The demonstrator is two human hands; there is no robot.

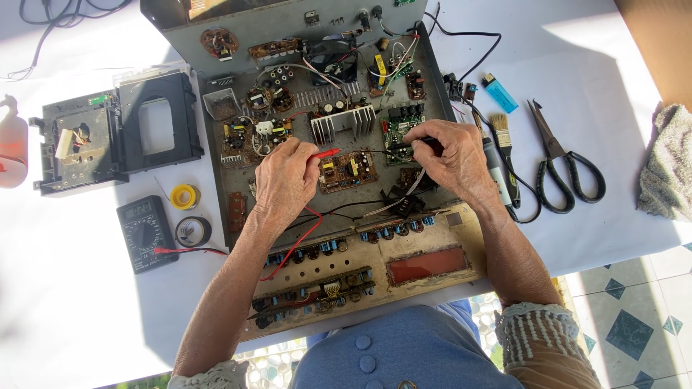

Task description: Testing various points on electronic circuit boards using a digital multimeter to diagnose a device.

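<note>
Left hand (pixel 285 180) closed around a red multimeter probe (pixel 326 153), tip over the small brown circuit board (pixel 348 171) mid-chassis. Right hand (pixel 450 155) pinches a black probe (pixel 430 141) at the green circuit board (pixel 400 128). Both boards sit in the open grey metal amplifier chassis (pixel 440 86) on the white tabletop (pixel 72 302). Black multimeter (pixel 146 233) lies left of the chassis, black-handled scissors (pixel 559 162) and blue lighter (pixel 499 93) right
</note>
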